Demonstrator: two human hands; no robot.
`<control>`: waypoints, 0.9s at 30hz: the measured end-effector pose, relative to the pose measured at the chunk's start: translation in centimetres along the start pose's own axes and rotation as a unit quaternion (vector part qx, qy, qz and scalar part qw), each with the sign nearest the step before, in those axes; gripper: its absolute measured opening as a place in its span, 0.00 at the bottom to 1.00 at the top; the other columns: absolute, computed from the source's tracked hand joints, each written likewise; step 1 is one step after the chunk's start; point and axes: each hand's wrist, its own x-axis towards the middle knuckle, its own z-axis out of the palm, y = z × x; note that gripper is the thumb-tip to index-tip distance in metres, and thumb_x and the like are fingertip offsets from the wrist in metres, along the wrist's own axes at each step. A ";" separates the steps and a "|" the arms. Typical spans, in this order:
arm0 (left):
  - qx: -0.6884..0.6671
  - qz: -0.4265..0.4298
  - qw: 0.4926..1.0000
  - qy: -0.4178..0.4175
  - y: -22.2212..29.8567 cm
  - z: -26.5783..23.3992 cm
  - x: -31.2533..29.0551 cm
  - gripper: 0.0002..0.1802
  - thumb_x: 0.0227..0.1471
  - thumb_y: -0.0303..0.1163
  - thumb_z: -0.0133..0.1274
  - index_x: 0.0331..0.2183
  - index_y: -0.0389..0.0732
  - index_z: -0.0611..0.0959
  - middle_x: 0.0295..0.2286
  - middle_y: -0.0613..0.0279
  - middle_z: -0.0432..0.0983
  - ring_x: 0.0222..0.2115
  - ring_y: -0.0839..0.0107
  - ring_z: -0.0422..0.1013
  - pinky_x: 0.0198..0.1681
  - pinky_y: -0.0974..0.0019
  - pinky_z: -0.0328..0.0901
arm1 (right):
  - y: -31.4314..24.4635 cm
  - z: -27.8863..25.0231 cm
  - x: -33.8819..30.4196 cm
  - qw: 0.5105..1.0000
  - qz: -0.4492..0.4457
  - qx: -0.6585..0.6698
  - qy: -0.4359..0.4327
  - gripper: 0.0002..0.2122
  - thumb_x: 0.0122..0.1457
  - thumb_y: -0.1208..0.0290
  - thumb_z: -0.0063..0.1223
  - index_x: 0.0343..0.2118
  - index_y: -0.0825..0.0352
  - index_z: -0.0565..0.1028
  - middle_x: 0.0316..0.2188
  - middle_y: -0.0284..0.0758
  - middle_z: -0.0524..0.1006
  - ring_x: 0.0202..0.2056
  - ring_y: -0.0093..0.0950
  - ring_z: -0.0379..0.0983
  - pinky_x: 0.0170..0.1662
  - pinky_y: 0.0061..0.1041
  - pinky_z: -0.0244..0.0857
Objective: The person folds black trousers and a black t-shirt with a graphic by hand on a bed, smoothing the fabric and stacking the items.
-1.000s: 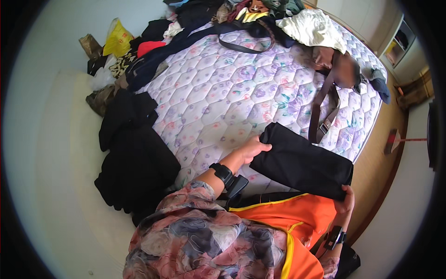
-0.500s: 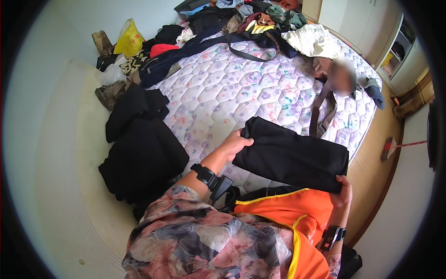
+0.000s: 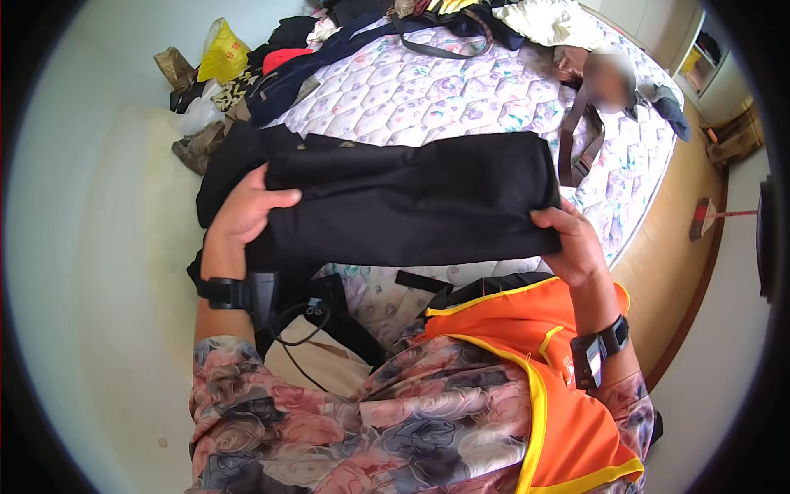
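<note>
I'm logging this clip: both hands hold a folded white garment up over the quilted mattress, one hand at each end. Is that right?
Not quite: the folded garment is black, not white, as the head view shows. The rest stands: the left hand and the right hand grip its two ends above the quilted mattress.

a bare quilted mattress [image 3: 428, 90] with a pale floral print fills the upper middle. along its far edge lie a heap of dark clothes [image 3: 362, 16] and a cream garment [image 3: 551, 20]; a brown strap [image 3: 580, 144] trails across its right side.
</note>
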 end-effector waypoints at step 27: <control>0.124 0.006 0.953 0.276 9.6 -17.9 -1.1 0.25 0.42 0.20 0.52 0.46 0.35 0.70 0.37 0.55 0.72 0.35 0.64 0.71 0.40 0.61 0.67 | -6.9 16.8 5.8 0.960 -0.107 -0.109 -0.234 0.25 0.56 0.70 0.47 0.54 0.73 0.56 0.36 0.35 0.71 0.37 0.23 0.70 0.49 0.35 0.62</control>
